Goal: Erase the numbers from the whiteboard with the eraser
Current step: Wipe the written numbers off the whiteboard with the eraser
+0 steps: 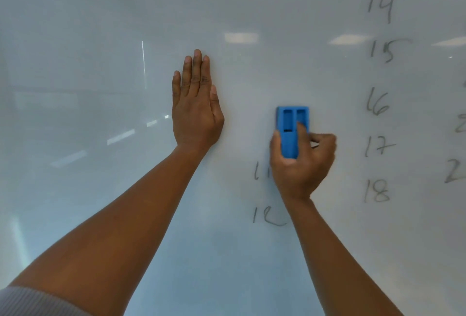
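Note:
A glossy whiteboard point(100, 38) fills the view. My right hand point(302, 164) grips a blue eraser point(290, 124) and presses it upright against the board at centre right. Just below the eraser, the number 11 point(257, 170) is partly hidden by my hand, and 12 point(267, 216) shows lower down. A column of handwritten numbers 14 point(380, 7), 15 point(383, 49), 16 point(377, 103), 17 point(378, 146) and 18 point(377, 190) runs to the right of the eraser. My left hand point(196, 108) lies flat on the board, fingers together, left of the eraser.
Parts of more digits point(454, 171) show at the right edge. Reflections of ceiling lights point(240, 37) lie across the board. The left half of the board bears no writing.

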`<state>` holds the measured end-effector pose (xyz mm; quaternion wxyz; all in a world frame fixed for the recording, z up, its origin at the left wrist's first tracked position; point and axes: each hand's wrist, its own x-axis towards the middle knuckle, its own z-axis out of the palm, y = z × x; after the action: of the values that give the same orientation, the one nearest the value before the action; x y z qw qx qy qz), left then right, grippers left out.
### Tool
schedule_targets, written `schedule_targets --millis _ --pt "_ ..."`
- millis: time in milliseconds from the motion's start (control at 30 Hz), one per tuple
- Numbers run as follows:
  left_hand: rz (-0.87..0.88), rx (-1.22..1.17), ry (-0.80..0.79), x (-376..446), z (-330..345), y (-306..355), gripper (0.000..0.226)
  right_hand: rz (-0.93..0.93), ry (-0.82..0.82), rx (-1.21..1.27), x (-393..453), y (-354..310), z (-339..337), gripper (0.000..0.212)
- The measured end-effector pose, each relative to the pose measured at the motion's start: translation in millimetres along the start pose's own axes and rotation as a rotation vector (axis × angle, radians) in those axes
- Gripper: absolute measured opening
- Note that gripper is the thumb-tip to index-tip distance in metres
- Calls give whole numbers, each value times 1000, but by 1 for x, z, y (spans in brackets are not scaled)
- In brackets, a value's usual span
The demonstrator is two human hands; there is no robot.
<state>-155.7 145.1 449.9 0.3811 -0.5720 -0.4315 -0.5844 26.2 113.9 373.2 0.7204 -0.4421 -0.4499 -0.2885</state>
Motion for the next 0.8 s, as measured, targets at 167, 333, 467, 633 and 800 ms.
schedule_targets --millis 167,333,467,633,800 --pt "-8 9 20 -1 2 1 52 1 14 62 27 -23 12 42" --pt "10 10 24 -3 2 -1 52 -184 -168 48 -40 -37 15 39" --pt "17 7 13 -7 1 -2 52 -242 -219 -13 -88 1 -10 37" --pt "7 16 19 -11 2 -1 52 -63 -74 -70 -44 23 -15 41" --pt "-7 32 25 -14 4 -1 52 -69 -64 14 -6 -9 5 42"
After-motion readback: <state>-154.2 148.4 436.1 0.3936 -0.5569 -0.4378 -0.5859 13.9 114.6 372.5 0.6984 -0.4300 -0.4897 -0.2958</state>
